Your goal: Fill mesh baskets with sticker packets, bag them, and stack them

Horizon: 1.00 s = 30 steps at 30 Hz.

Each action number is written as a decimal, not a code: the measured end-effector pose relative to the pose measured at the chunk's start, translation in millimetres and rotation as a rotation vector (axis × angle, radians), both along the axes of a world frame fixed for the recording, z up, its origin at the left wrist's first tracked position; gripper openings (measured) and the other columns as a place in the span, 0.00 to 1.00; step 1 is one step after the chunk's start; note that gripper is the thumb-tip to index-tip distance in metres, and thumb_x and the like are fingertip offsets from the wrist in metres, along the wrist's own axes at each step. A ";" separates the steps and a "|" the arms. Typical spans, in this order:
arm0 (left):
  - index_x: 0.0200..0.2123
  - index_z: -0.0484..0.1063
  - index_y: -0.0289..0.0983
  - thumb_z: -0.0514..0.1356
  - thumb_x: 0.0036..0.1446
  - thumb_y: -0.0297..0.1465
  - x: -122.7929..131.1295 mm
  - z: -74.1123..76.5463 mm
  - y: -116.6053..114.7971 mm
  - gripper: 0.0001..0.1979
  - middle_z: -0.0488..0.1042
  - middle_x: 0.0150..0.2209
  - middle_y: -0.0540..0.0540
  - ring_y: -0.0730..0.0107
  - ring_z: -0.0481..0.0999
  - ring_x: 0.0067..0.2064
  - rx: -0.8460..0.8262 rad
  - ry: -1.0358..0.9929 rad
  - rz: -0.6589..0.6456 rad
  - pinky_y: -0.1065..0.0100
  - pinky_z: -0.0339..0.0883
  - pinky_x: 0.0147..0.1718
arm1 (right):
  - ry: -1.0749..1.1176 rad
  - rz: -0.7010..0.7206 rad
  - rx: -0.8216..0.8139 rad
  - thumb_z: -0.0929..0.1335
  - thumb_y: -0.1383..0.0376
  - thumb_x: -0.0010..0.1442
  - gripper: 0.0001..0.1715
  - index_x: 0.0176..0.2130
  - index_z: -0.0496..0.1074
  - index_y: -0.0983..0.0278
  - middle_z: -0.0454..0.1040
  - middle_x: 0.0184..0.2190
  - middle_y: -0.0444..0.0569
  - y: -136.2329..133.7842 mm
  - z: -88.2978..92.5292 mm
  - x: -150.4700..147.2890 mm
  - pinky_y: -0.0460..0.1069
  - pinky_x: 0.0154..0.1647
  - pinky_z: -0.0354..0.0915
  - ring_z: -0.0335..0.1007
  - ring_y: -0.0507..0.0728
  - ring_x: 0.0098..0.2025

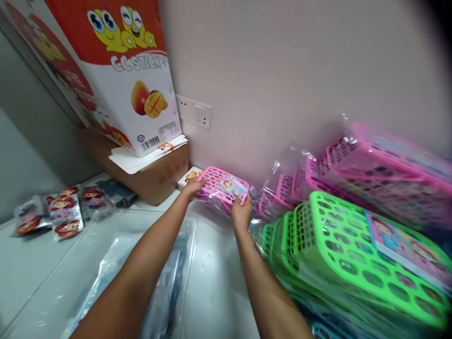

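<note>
Both my arms stretch forward to a small pink plastic basket (pixel 215 178), perforated with oval holes and bearing a cartoon label (pixel 234 188). My left hand (pixel 192 189) grips its left end, and my right hand (pixel 242 212) is closed on the near right corner, thumb on top. Clear plastic wrap shows around the basket's lower side. To the right of my right hand lie nested pink baskets (pixel 381 162) in clear wrap. Nearer to me are nested green baskets (pixel 339 240), the outermost with a cartoon label.
A large red and white carton (pixel 116 94) stands on a brown cardboard box (pixel 158 179) at the back left. Several cartoon-printed packets (pixel 65 212) lie at the left. A clear plastic tray (pixel 106 221) holds plastic-wrapped items under my left arm. Wall sockets (pixel 194 112) sit behind.
</note>
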<state>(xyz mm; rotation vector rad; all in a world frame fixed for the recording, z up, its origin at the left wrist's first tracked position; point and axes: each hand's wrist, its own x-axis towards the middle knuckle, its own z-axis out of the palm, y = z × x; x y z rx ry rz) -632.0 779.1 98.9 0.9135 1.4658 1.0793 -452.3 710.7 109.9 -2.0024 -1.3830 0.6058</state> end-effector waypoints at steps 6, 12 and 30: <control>0.52 0.67 0.30 0.60 0.56 0.44 17.1 -18.1 11.8 0.27 0.71 0.51 0.32 0.52 0.70 0.54 0.095 0.197 0.143 0.54 0.62 0.53 | -0.023 -0.103 0.056 0.54 0.67 0.61 0.35 0.63 0.46 0.83 0.55 0.62 0.70 22.8 -9.5 4.6 0.55 0.63 0.49 0.50 0.65 0.65; 0.58 0.58 0.30 0.57 0.56 0.44 33.2 20.1 -2.9 0.32 0.53 0.64 0.27 0.41 0.45 0.67 0.240 0.406 0.418 0.44 0.35 0.62 | -0.135 0.156 0.349 0.58 0.61 0.63 0.35 0.65 0.48 0.71 0.41 0.67 0.67 -61.9 17.4 -21.1 0.70 0.62 0.46 0.35 0.70 0.68; 0.47 0.68 0.37 0.65 0.46 0.43 116.0 20.4 -393.0 0.26 0.71 0.51 0.37 0.52 0.70 0.55 -0.177 0.140 -0.172 0.58 0.65 0.51 | 0.093 -0.384 -0.265 0.62 0.46 0.57 0.34 0.53 0.66 0.65 0.74 0.47 0.58 -487.1 20.0 232.8 0.55 0.45 0.69 0.73 0.62 0.45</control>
